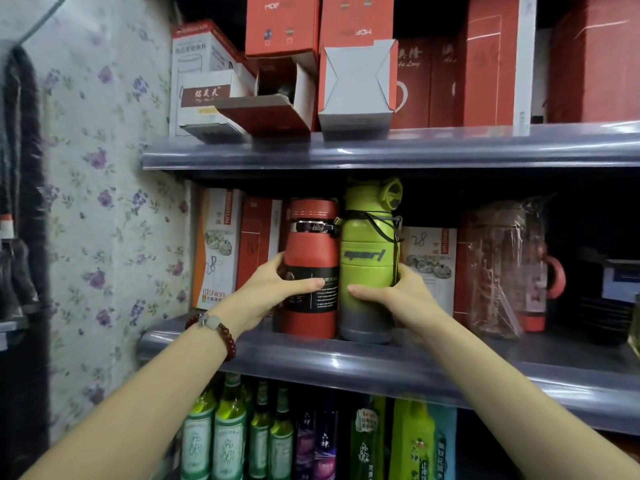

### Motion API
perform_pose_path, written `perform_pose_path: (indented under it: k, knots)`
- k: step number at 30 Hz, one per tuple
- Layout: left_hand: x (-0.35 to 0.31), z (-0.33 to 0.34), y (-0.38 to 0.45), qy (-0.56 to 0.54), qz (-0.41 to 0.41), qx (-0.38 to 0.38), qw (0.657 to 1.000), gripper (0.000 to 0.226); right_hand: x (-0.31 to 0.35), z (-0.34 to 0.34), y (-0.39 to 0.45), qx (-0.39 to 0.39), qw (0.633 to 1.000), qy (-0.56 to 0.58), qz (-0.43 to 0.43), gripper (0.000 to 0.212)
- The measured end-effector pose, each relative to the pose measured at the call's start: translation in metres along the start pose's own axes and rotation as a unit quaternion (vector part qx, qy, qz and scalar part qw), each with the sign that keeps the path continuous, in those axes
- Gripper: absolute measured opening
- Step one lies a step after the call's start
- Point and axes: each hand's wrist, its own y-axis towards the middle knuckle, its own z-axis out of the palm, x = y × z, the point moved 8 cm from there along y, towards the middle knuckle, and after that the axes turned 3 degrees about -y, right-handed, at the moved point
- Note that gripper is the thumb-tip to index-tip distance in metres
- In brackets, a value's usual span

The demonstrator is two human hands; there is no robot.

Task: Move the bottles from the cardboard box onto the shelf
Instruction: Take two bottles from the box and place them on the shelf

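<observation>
Bare, sleeveless forearms; dark red bead bracelet with pale bead, left wrist.

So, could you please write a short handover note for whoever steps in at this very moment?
Left hand: grip around the red flask-style bottle with a black label.
Right hand: grip around the lime-green sport bottle with a grey base.
Both bottles stand upright, side by side, at the front of the grey middle shelf.
Done: these two are on the shelf.
Left: let go. The cardboard box is out of view, so any remaining bottles are unknown.
</observation>
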Motion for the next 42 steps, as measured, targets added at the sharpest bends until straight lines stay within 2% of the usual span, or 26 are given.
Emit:
perform_pose_path:
  k: [6,8,10,11,12,14,17,20,21,23,26,28,31,35,42]
  knots:
    - [-0.002,0.002,-0.003,0.016,-0.006,0.004,1.000,0.062,0.002,-0.002,-0.005,0.002,1.000,-0.010,0.006,0.058]
    - [-0.004,0.002,-0.005,0.042,-0.013,0.002,0.999,0.064,0.005,0.000,-0.010,0.012,0.999,-0.040,0.001,0.065]
    - [-0.008,0.000,-0.009,0.078,-0.014,-0.007,0.997,0.059,0.009,0.002,-0.017,0.020,0.994,-0.108,-0.005,0.081]
    - [-0.011,-0.001,-0.012,0.092,-0.012,-0.012,0.996,0.060,0.010,0.002,-0.021,0.032,0.989,-0.147,-0.001,0.082]
    - [-0.015,0.000,-0.017,0.102,-0.008,-0.014,0.995,0.064,0.011,0.001,-0.028,0.044,0.983,-0.180,0.001,0.070]
    - [-0.022,0.000,-0.029,0.119,-0.001,-0.038,0.992,0.069,0.018,-0.005,-0.046,0.055,0.971,-0.232,-0.014,0.033]
    - [-0.025,-0.011,-0.050,0.185,-0.003,-0.115,0.976,0.056,0.035,-0.012,-0.071,0.042,0.952,-0.293,-0.072,0.016]
    - [-0.031,-0.021,-0.077,0.283,0.021,-0.167,0.944,0.032,0.042,-0.003,-0.087,0.026,0.934,-0.338,-0.111,0.046]
    - [-0.034,-0.023,-0.088,0.313,0.026,-0.170,0.934,0.024,0.044,0.005,-0.092,0.033,0.929,-0.346,-0.124,0.049]
    - [-0.037,-0.026,-0.112,0.392,0.018,-0.154,0.907,0.019,0.048,0.031,-0.104,0.076,0.921,-0.348,-0.159,0.041]
    - [-0.034,-0.033,-0.155,0.521,-0.041,-0.092,0.847,0.023,0.046,0.080,-0.124,0.165,0.911,-0.338,-0.170,0.030]
    - [-0.025,-0.046,-0.187,0.567,-0.087,-0.070,0.816,0.025,0.047,0.114,-0.142,0.214,0.903,-0.328,-0.179,0.026]
    - [-0.008,-0.078,-0.240,0.605,-0.148,-0.076,0.779,0.028,0.042,0.168,-0.175,0.285,0.894,-0.297,-0.177,0.023]
    - [0.030,-0.127,-0.323,0.602,-0.235,-0.068,0.760,0.023,0.017,0.254,-0.231,0.365,0.871,-0.283,-0.168,0.022]
    - [0.122,-0.194,-0.492,0.540,-0.397,-0.081,0.738,0.016,-0.080,0.398,-0.363,0.516,0.791,-0.306,-0.122,0.022]
